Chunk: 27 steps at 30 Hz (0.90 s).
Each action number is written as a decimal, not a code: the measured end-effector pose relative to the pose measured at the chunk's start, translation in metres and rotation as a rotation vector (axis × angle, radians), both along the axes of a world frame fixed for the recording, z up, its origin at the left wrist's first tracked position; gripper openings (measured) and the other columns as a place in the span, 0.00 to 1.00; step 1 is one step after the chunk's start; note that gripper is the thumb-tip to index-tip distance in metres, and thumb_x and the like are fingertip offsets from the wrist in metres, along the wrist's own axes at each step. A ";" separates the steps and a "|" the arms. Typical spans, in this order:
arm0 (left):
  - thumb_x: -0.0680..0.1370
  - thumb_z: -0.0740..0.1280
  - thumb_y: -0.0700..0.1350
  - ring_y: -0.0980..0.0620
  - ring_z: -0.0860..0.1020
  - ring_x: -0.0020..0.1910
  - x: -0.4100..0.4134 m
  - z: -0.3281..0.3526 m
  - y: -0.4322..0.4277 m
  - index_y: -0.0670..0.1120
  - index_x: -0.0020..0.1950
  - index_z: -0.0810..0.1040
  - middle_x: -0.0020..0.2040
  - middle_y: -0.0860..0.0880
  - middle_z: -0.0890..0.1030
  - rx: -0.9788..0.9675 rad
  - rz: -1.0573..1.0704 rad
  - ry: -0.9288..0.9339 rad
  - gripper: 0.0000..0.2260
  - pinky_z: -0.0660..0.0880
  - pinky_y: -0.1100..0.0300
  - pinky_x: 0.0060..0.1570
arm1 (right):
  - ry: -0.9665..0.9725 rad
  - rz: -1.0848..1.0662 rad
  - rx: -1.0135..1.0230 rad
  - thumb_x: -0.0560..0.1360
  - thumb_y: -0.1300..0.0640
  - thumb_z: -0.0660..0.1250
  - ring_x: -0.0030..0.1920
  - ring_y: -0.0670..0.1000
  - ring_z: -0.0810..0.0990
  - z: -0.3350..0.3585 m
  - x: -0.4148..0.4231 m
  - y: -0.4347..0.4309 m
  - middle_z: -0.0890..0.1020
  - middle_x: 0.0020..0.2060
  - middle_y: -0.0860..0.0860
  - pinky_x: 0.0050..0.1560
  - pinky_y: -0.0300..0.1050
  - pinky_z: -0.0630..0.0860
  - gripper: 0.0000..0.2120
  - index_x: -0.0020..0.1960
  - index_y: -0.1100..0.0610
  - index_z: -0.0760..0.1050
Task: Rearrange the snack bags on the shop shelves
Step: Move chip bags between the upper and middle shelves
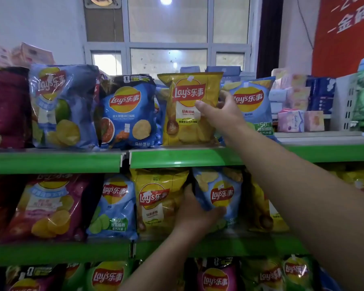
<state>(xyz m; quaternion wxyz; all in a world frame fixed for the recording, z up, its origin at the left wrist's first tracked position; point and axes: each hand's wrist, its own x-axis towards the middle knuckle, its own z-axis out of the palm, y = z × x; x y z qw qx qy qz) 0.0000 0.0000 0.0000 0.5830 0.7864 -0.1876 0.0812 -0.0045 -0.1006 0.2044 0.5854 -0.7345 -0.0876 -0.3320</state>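
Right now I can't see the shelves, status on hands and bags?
Right hand gripping yellow bag, top shelf. Left hand gripping light blue bag, middle shelf. Neighbouring bags packed tight both sides.

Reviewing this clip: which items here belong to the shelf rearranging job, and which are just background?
Part of the job:
- yellow chip bag, gripped by the right hand
- light blue chip bag, gripped by the left hand
- green shelves

Just lying about:
- tissue packs
- white basket
- red banner
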 end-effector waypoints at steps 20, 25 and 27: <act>0.67 0.78 0.37 0.51 0.80 0.58 0.025 0.000 -0.018 0.55 0.65 0.70 0.60 0.52 0.80 -0.208 -0.082 -0.028 0.32 0.80 0.51 0.58 | -0.031 0.055 0.120 0.70 0.61 0.75 0.51 0.50 0.80 0.004 0.018 0.001 0.79 0.53 0.47 0.47 0.49 0.81 0.38 0.70 0.45 0.56; 0.67 0.79 0.37 0.51 0.81 0.57 0.029 0.009 -0.007 0.53 0.65 0.71 0.60 0.51 0.81 -0.232 -0.125 -0.026 0.31 0.81 0.51 0.56 | -0.079 0.061 0.145 0.71 0.58 0.74 0.54 0.54 0.80 0.012 0.008 -0.004 0.79 0.56 0.51 0.55 0.60 0.79 0.34 0.67 0.44 0.56; 0.66 0.80 0.39 0.50 0.82 0.57 0.029 0.011 -0.005 0.53 0.65 0.72 0.59 0.51 0.82 -0.221 -0.127 -0.017 0.31 0.82 0.49 0.55 | -0.095 0.066 0.141 0.71 0.57 0.74 0.54 0.54 0.80 0.015 0.002 -0.005 0.80 0.55 0.51 0.53 0.59 0.80 0.33 0.67 0.44 0.57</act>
